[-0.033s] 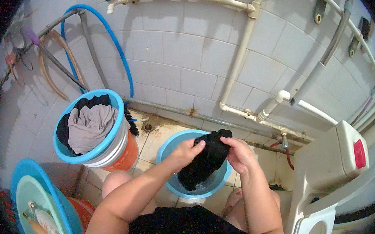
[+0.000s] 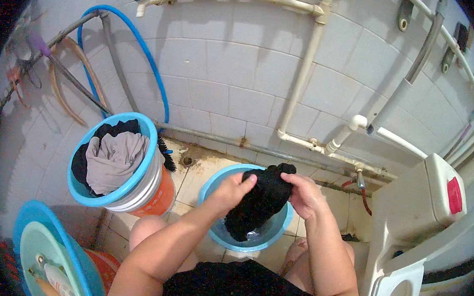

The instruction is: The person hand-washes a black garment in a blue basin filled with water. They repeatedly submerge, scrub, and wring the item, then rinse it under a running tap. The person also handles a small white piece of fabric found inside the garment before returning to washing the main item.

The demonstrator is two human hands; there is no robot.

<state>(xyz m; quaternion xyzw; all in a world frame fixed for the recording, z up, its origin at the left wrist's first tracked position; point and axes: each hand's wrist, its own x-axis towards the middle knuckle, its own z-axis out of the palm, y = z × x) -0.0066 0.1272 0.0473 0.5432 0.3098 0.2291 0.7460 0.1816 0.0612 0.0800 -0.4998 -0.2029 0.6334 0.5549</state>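
Between my two hands a piece of black cloth [image 2: 261, 199] hangs bunched over a light blue basin [image 2: 207, 186] on the floor. My left hand [image 2: 233, 192] grips its upper left side, thumb on top. At the upper right edge my right hand [image 2: 303, 195] pinches the cloth between thumb and fingers. The lower end of the cloth droops into the basin, where a little water glints. What kind of garment it is I cannot make out.
To the left, a blue basin [image 2: 151, 158] holding grey and black clothes sits on a bucket [image 2: 158, 194]. Nearer stand nested basins [image 2: 30, 232] with bottles. A toilet [image 2: 411, 200] is on my right. Pipes [image 2: 300, 92] and a blue hose [image 2: 149, 57] run along the tiled wall.
My left hand has shifted very slightly up and left on the cloth. The cloth's top edge has moved a little to the right; both hands keep their hold.
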